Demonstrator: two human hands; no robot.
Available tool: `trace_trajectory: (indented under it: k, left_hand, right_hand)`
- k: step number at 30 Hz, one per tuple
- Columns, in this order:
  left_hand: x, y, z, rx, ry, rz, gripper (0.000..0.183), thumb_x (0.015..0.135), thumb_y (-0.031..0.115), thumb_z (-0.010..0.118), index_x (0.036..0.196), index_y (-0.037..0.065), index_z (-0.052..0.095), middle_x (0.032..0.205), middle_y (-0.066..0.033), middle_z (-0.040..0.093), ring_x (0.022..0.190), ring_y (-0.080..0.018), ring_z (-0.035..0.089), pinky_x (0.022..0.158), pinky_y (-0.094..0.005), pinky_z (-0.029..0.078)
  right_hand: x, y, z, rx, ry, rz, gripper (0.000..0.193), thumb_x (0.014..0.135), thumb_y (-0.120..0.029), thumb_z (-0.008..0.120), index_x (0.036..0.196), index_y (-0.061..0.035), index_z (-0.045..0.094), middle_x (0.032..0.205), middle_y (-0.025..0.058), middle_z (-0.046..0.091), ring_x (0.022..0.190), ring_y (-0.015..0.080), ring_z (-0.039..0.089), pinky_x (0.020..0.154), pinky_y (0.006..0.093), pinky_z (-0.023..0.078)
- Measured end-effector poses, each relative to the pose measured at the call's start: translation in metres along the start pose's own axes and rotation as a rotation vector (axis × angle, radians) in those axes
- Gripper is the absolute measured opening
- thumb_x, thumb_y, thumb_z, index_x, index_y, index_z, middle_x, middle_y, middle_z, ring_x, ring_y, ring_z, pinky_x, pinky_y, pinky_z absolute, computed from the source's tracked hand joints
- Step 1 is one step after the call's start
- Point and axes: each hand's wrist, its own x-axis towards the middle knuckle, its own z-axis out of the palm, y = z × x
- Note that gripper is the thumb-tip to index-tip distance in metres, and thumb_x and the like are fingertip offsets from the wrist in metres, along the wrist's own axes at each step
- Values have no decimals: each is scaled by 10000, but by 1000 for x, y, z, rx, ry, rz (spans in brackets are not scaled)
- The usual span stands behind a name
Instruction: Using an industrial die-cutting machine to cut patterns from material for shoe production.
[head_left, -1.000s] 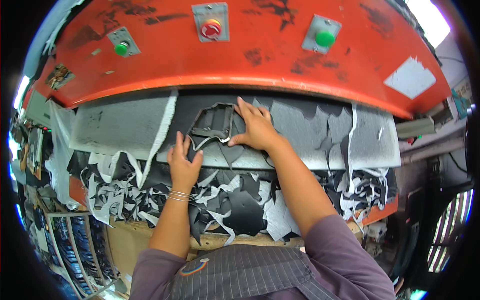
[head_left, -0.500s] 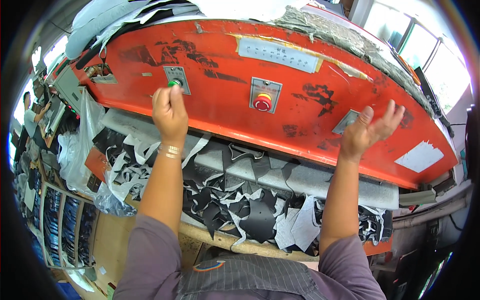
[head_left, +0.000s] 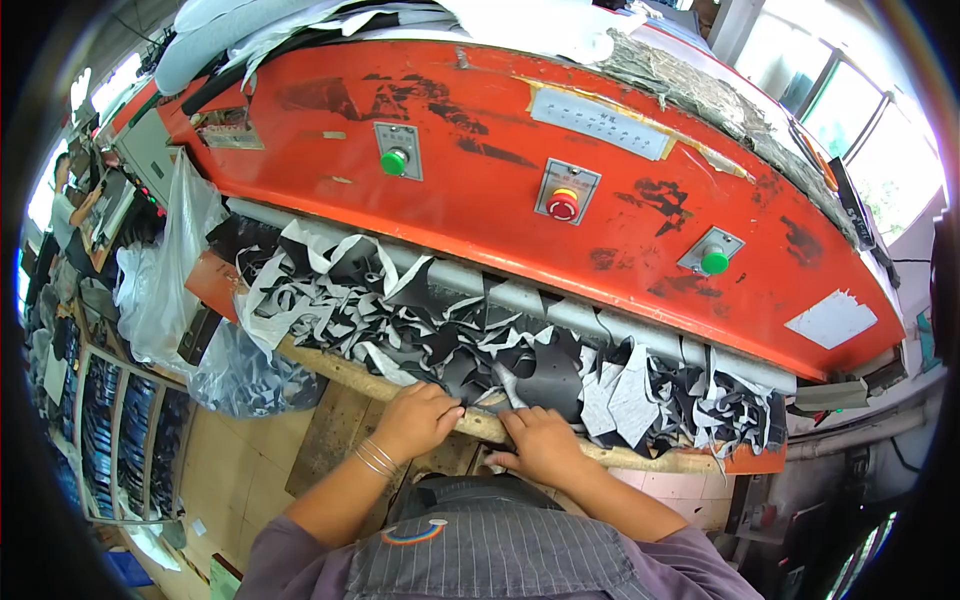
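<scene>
Resting the left hand (head_left: 422, 418) at 7 o'clock on a pale wooden rail (head_left: 340, 370), bending the fingers and holding them close together; wearing thin bangles (head_left: 377, 458) at that wrist. Resting the right hand (head_left: 540, 440) at 5 o'clock on the same rail, bending the fingers and parting them from the thumb. Not being able to tell, for either hand, whether gripping the wood or merely leaning on it. Facing a heap of black and pale scraps (head_left: 440, 335), lying just beyond the rail and stretching from 9 o'clock through the middle to 4. Bringing the right fingertips near a large black piece (head_left: 552, 378) in that heap. Facing also a red machine front (head_left: 480, 200) at 12 o'clock, bearing green buttons at 11 (head_left: 395, 161) and 3, and a red button (head_left: 563, 205) at 1.
</scene>
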Motion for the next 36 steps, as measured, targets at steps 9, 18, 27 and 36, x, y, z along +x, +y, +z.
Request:
trace_trajectory:
  k: [9,18,27,36]
  left_hand:
    - [5,-21,12,34,137,-5,215,812,254,628,699,74,659,759,-79,575,808,-273,559,746,-396,442]
    - [96,-85,-41,-493,-447,-77,272,878,313,651,907,53,727,831,-122,697,734,-225,671,693,-328,525]
    - [222,-150,82,-1061,-20,-364,299,971,191,552,1198,-3,552,1020,-70,653,885,-125,624,792,-273,509]
    - [222,-131,92,-1285,-217,-275,708,958,355,586,1455,-31,261,1388,-214,452,1256,-229,480,1041,-355,395]
  right_hand:
    - [26,-20,32,-147,105,221,435,558,-263,837,865,-75,593,844,76,602,821,258,597,702,371,504]
    - [133,56,-34,183,-40,373,637,792,-574,665,1143,-43,651,1018,187,670,980,366,632,833,411,502]
    - [270,132,40,-331,117,727,689,722,-596,669,1031,15,591,993,223,681,1017,359,628,913,454,409]
    - [176,140,9,1327,548,479,536,727,-132,616,1225,-30,447,1106,123,562,1012,197,558,893,316,451]
